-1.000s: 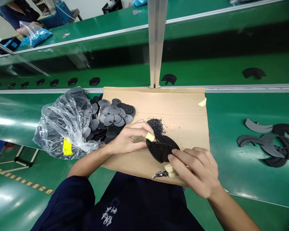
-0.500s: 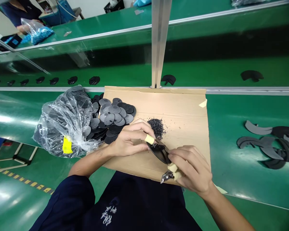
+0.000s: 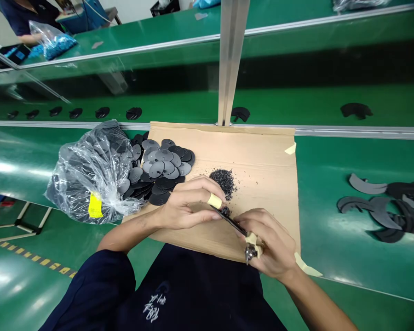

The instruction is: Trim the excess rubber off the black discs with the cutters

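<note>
My left hand (image 3: 191, 202), with pale yellow tape round a fingertip, pinches one end of a thin black plastic disc (image 3: 233, 223). The disc is tilted and shows nearly edge-on, with a small dark lump on its upper side. My right hand (image 3: 271, 241) closes on the disc's other end. Yellow tape also shows among its fingers, beside a shiny dark metal piece (image 3: 250, 253) whose kind I cannot make out. Both hands are over a cardboard sheet (image 3: 269, 165). Just beyond them lies a heap of tiny black parts (image 3: 224, 180).
Loose dark discs (image 3: 163, 168) pile up at the left, against a clear plastic bag (image 3: 89, 184) of more. Curved black pieces (image 3: 386, 211) lie on the green bench at right. A metal post (image 3: 230, 69) rises behind the cardboard; beyond, black assemblies (image 3: 134, 113) line a belt. Another person (image 3: 29, 20) is far left.
The disc has turned from showing its face to nearly edge-on. My right hand has shifted slightly left, and the metal piece has moved a little right. The view has shifted slightly.
</note>
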A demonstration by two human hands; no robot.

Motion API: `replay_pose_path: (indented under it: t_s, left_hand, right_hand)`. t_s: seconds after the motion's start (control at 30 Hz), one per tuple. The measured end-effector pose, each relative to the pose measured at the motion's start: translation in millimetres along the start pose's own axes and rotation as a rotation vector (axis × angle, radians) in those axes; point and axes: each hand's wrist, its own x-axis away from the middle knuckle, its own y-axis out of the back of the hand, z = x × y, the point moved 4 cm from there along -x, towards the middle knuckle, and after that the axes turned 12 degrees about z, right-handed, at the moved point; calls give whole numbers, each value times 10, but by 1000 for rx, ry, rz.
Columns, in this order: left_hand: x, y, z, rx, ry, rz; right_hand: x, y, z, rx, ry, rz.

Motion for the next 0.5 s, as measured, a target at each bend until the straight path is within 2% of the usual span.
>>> replay_pose_path:
  t_s: [0.07,0.17,0.27,0.37,0.43,0.5]
  left_hand:
    - [14,-38,14,96,39,21]
    - [84,-158,144,415,185,37]
    - [190,-287,323,679,307,12]
    - [271,-303,440,721,323,-61]
    - [290,-266,447,712,281,-86]
    - [287,-229,414,718,248,-81]
  right_hand:
    - [5,-20,0,-1,5,-8]
    - [-9,-50,16,-2,6,-7]
    - [-60,-53,60,-44,24,78]
    - [-130,13,81,-121,15,227]
    - [-176,114,52,-92,-37,253]
    - [-223,220,15,39,-71,248]
